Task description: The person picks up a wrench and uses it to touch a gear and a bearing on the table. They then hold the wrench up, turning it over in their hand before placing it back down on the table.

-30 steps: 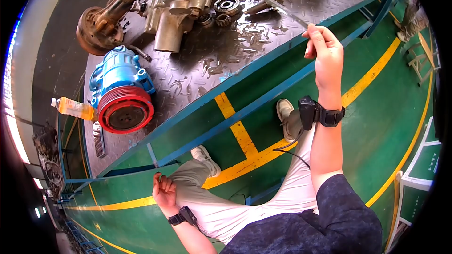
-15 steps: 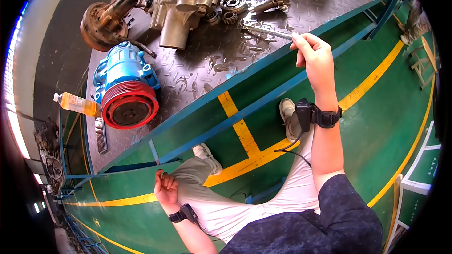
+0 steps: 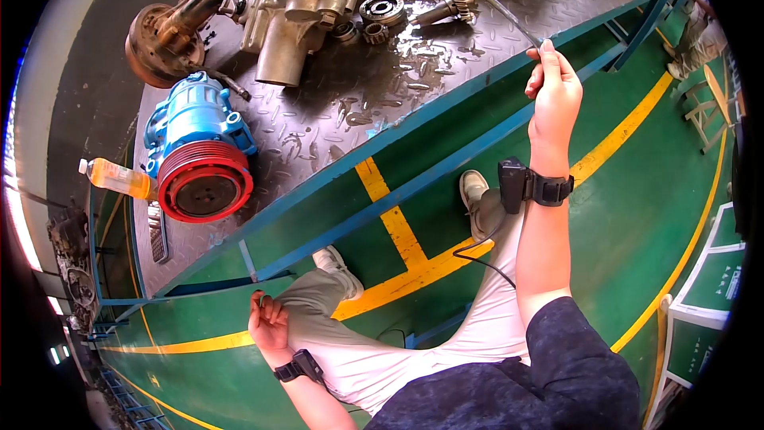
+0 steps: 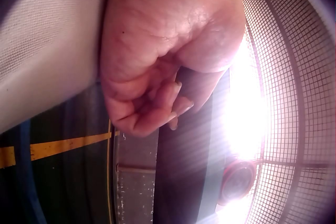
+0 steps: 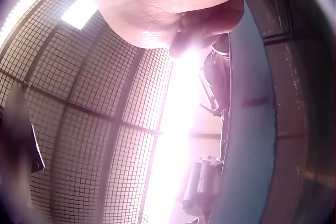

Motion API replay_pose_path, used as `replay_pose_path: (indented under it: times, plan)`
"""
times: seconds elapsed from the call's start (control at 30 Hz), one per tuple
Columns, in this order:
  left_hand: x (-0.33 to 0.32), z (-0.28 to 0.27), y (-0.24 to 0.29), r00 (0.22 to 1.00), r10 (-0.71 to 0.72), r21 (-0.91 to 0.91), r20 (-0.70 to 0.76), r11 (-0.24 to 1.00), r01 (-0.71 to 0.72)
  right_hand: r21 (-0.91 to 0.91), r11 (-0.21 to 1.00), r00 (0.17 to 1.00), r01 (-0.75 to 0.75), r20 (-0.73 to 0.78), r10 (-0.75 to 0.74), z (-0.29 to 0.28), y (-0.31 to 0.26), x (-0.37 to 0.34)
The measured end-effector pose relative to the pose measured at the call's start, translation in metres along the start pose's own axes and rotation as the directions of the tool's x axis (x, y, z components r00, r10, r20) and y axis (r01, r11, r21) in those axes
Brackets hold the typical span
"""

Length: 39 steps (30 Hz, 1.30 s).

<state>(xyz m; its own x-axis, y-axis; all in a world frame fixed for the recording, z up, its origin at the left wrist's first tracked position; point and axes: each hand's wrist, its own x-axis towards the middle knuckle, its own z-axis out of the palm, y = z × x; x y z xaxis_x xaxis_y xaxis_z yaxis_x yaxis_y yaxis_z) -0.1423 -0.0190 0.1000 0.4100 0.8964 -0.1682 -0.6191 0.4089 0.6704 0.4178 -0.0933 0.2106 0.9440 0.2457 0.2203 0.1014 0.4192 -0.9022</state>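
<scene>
head view: right hand [image 3: 555, 103] pinches one end of a ring spanner [image 3: 506, 13] over the tread-plate bench [image 3: 326, 131]; left hand [image 3: 270, 328] hangs loosely curled, empty. seemingly a spanner-handling step; moving it calls for clearing the gear shaft [image 3: 442, 11].

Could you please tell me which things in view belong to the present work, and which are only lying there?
Belong to the work:
Wrench, pinched in the right hand
Gear shaft and bearing, perhaps: near the wrench, but untouched

Apparently just lying about:
Bottle of orange liquid
Blue unit with red pulley, well away from both hands
</scene>
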Motion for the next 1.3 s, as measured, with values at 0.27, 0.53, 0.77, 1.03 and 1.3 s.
replay_pose_path:
  times: [0.27, 0.53, 0.77, 1.03, 1.3]
  plan:
    - [0.001, 0.0, 0.0, 1.0, -0.004, -0.001, 0.029, 1.0, 0.004, -0.028, 0.999, 0.999, -0.024, -0.027, 0.023, -0.002, 0.002, 0.001]
    - [0.001, 0.002, -0.001, 1.0, 0.0, -0.001, 0.029, 1.0, 0.0, -0.041, 0.999, 0.999, -0.024, -0.037, 0.022, -0.003, 0.005, 0.001]
    - [0.003, 0.004, -0.002, 1.0, -0.003, -0.003, 0.03, 1.0, 0.003, -0.058, 0.998, 1.0, -0.017, -0.025, 0.016, -0.004, 0.006, 0.001]
    - [0.011, 0.008, -0.003, 1.0, -0.014, 0.024, 0.026, 1.0, 0.013, -0.254, 0.959, 0.991, 0.126, 0.076, -0.11, -0.005, -0.038, 0.028]
    - [0.018, 0.019, -0.01, 1.0, -0.018, 0.142, 0.024, 0.99, 0.014, -0.547, 0.836, 0.977, -0.043, 0.154, 0.151, 0.022, -0.041, 0.165]
